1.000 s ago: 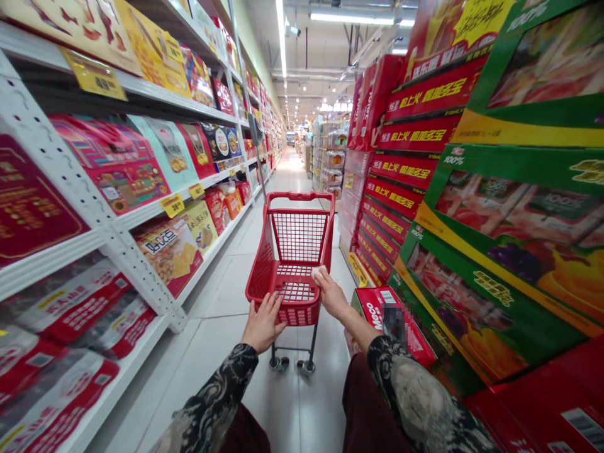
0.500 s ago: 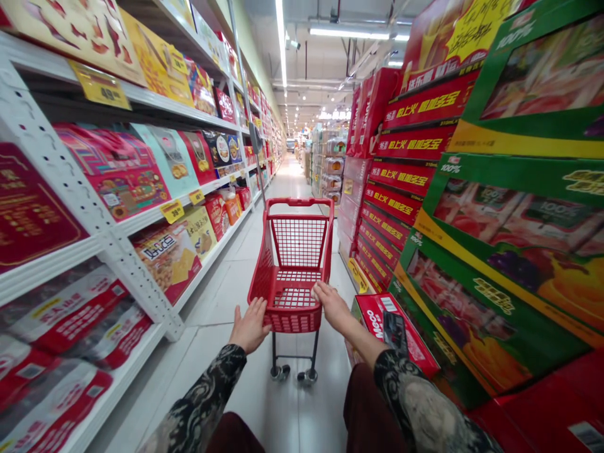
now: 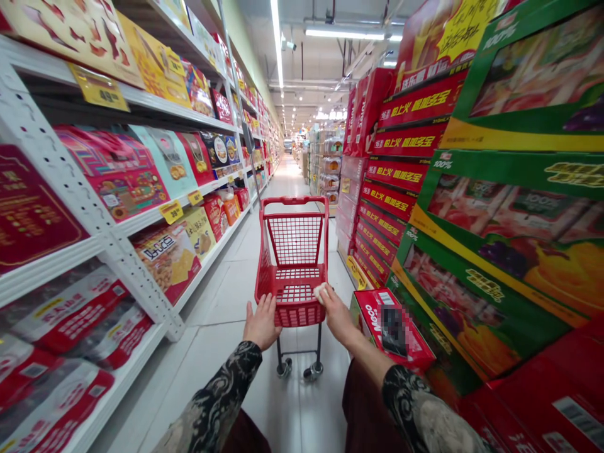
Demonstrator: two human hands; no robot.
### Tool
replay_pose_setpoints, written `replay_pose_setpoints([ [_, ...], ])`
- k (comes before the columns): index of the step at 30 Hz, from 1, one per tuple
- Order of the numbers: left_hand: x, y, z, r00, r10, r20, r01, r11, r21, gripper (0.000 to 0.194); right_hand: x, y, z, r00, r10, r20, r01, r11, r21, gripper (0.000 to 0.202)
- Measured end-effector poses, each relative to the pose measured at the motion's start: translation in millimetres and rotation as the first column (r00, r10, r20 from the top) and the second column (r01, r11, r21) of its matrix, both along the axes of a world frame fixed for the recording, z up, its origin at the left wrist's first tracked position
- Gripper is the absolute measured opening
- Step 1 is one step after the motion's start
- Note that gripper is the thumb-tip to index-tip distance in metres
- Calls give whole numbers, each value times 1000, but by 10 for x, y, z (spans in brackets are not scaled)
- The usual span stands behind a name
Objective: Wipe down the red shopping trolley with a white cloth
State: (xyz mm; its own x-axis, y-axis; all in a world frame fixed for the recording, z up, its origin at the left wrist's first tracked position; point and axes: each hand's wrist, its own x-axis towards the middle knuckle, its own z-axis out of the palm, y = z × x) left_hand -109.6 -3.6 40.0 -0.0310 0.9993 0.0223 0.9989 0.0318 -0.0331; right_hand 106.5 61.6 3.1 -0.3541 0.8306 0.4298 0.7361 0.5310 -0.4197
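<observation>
A small red plastic shopping cart (image 3: 299,314) on dark legs with casters stands in the aisle in front of me. Its grid basket holds nothing that I can see. My left hand (image 3: 262,322) lies at the left corner of the near rim, fingers spread and stretched forward. At the right corner of that rim is my right hand (image 3: 336,313), its fingers closed on a small white cloth (image 3: 321,292) pressed against the cart.
White shelves (image 3: 136,231) with boxed snacks and price tags run along the left. Green juice cartons (image 3: 509,245) and red drink cases (image 3: 401,173) are stacked on the right. A red box (image 3: 368,308) with a dark object on top sits low beside my right forearm.
The cart has turned slightly and its basket sits a little differently between the shelves. My left hand has shifted right; the white cloth at my right hand shows more.
</observation>
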Motion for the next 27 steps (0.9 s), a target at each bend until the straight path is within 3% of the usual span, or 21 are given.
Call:
replay_pose_setpoints([
  [2, 6, -12, -7, 1000, -3, -3, 3, 1000, 8, 70, -19, -146, -70, 999, 21, -24, -20, 998, 52, 55],
  [5, 18, -32, -34, 1000, -15, -16, 15, 1000, 20, 72, -24, -219, -20, 991, -8, -136, 18, 997, 72, 52],
  [8, 38, -53, -61, 999, -31, -24, 32, 999, 32, 71, -24, -152, 113, 942, -142, -303, 165, 985, 50, 49],
  [12, 82, -93, -70, 998, -64, -20, 64, 998, 25, 69, -63, -53, 161, 869, -345, -354, 351, 935, -50, 35],
  [16, 153, -144, -77, 996, -87, -7, 87, 995, 44, 69, -77, -64, 133, 836, -387, -389, 414, 910, -15, 30],
  [18, 197, -165, -78, 996, -88, 8, 88, 995, 56, 70, -72, -108, 141, 864, -338, -374, 387, 920, 62, 30],
  [21, 236, -190, -58, 995, -98, 29, 97, 994, 45, 71, -82, -204, 137, 949, -221, -227, 260, 952, 162, 30],
  [27, 112, -223, -52, 998, -60, 17, 59, 996, 65, 71, 19, -226, 24, 987, -131, 93, 113, 978, 176, 50],
])
